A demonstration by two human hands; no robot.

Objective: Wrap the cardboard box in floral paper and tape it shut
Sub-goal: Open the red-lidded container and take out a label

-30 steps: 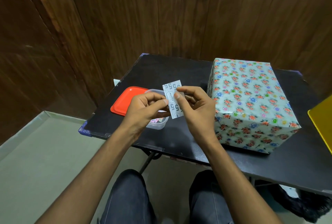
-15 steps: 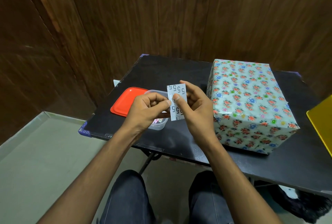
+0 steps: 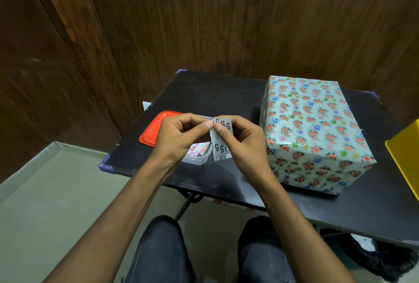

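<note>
The box (image 3: 310, 128), fully covered in pale floral paper, sits on the right half of the black table (image 3: 217, 94). In front of me, left of the box, both hands hold a small white strip (image 3: 221, 146) printed with black "5" marks. My left hand (image 3: 179, 139) pinches its upper left corner with thumb and forefinger. My right hand (image 3: 242, 144) pinches the strip's top from the right, and the rest hangs down below the fingers.
A clear plastic tub (image 3: 197, 156) with colourful paper pieces lies under my hands, its red lid (image 3: 156, 130) beside it on the left. A yellow object (image 3: 405, 158) pokes in at the right edge. Dark wooden walls stand close behind the table.
The strip turned from a slant to hanging upright. Both hands closed in on its top edge, the fingertips now meeting at the upper corner. The box stayed put.
</note>
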